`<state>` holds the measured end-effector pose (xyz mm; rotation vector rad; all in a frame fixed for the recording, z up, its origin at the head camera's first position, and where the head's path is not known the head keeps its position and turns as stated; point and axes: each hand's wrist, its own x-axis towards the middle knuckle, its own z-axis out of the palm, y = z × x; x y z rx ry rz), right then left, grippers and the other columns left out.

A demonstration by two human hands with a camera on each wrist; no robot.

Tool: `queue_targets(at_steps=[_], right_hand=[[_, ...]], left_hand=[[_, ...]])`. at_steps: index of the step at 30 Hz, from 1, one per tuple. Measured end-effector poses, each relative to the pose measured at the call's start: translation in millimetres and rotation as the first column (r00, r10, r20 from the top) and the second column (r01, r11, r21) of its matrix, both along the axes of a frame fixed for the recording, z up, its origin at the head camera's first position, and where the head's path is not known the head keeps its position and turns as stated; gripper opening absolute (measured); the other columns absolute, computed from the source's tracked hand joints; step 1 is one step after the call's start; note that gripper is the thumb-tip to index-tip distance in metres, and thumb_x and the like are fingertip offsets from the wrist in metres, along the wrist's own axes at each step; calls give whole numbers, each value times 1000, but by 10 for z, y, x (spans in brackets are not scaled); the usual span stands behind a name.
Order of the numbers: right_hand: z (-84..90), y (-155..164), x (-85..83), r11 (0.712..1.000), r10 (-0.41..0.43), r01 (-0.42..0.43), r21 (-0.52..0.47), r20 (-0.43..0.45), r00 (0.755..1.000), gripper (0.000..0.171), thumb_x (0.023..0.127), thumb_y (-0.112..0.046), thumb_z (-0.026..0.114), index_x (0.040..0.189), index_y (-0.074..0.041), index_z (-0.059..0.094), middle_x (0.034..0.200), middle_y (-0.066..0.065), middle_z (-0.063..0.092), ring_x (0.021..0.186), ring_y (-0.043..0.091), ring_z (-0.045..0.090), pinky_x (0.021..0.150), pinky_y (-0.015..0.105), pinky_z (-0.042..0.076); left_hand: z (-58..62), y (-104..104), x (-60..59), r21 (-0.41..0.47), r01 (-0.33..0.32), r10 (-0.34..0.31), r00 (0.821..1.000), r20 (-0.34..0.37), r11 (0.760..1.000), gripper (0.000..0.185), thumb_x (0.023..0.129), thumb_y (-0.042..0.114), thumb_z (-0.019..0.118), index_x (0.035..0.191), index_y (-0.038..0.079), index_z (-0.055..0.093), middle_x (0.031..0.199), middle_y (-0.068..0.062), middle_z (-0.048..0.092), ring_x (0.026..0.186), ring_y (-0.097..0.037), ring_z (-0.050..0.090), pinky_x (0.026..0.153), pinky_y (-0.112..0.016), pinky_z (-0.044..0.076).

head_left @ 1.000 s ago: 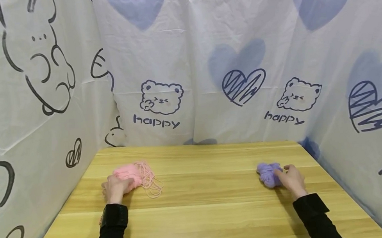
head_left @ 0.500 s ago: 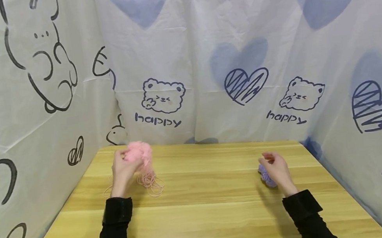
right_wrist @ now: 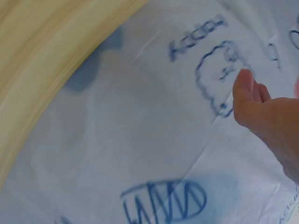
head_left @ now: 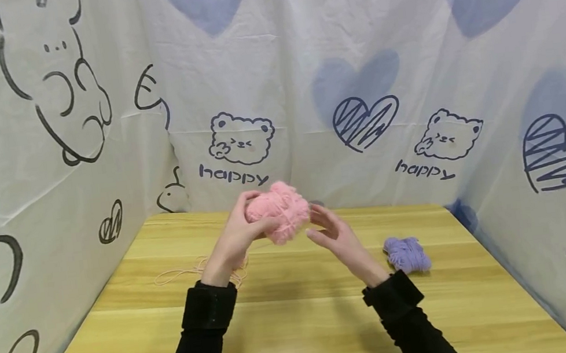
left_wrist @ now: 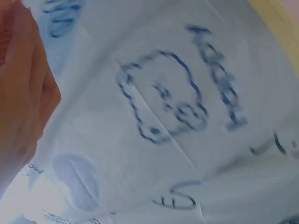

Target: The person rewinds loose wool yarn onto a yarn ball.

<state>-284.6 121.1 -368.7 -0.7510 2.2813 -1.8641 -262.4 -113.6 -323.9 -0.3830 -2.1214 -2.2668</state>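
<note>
Your left hand [head_left: 238, 241] grips the pink yarn ball [head_left: 278, 219] in mid-air at the centre of the head view, fingers curled round its left side, while your right hand [head_left: 334, 237] comes to it from the right with fingers spread and nearly straight, fingertips touching or just short of the ball; the view is too soft there to say which. The main risk lies in the loose pink strand [head_left: 189, 270] that trails from the ball down to the wooden table [head_left: 300, 326] at centre left: if you raise or turn the ball quickly, those slack loops may snag on one another and pull into a knot, or drag off the table's left edge. The ball itself looks soft and loosely wound, so a one-sided grip could let outer wraps slide off. The purple yarn bundle [head_left: 407, 254] lies free on the table at centre right, just beside your right sleeve [head_left: 393, 295], and a sweep of that forearm could push it. Compared with a half-second ago, the pink ball has travelled from the left side toward the middle and sits higher, and your right hand has left the purple bundle, now fully uncovered, and crossed over to meet the pink one.
</note>
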Motion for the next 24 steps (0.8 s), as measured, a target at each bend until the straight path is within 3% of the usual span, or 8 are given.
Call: queue_targets(at_steps=[4,6,9,10,12,15,20,24], right_hand=[[50,-170,44,968,169,-158,-194,45,985,75,91,-36,63,152,-26,20,156,0,32,142,18,34,118,43,28],[63,-227,49,923,272,-251,-292,30,962,69,93,-32,61,150,-19,25,149,3,40,134,18,45,116,42,32],[77,-260,63,863,380,-341,-372,33,925,52,96,-25,58,140,-9,37,126,5,60,110,17,62,105,37,44],[82,-256,70,860,388,-348,-372,36,921,47,97,-24,56,138,-8,40,115,4,65,99,17,65,98,36,49],[88,-226,94,883,361,-322,-341,54,931,38,98,-24,55,130,-6,48,90,0,67,80,13,65,87,33,54],[73,-146,127,919,278,-246,-308,66,958,28,99,-24,53,121,-7,57,68,-5,54,62,9,51,74,31,54],[17,-50,133,911,229,-199,-360,42,973,21,101,-17,49,101,-10,68,60,-2,33,54,13,28,56,28,36],[-13,-23,129,898,257,-235,-373,11,966,23,100,-15,49,98,-13,72,57,-2,28,52,15,21,54,29,22]], left_hand=[[55,162,56,30,86,-85,996,-39,996,58,87,9,66,135,11,36,123,-15,51,98,-19,58,81,-31,56],[73,220,79,64,81,-77,995,-55,995,54,90,11,64,135,12,36,124,-12,51,99,-16,58,82,-28,55],[83,273,93,141,32,-21,997,-81,990,48,92,13,60,134,11,36,123,-8,51,98,-14,58,85,-26,53],[83,282,94,165,8,6,996,-87,986,47,93,13,60,133,11,36,123,-7,51,98,-13,58,85,-26,54],[76,289,89,209,-41,61,994,-92,977,46,93,13,59,132,11,36,121,-6,51,96,-12,58,84,-27,54],[45,279,73,251,-98,122,989,-80,963,42,94,11,57,130,10,36,119,-6,50,94,-12,59,81,-28,56],[-28,257,54,302,-134,148,989,-23,944,37,95,10,54,128,12,36,118,-4,48,92,-11,60,77,-27,56],[-68,260,60,341,-126,139,990,-14,931,35,96,11,52,127,14,36,119,-3,48,93,-12,59,78,-25,55]])
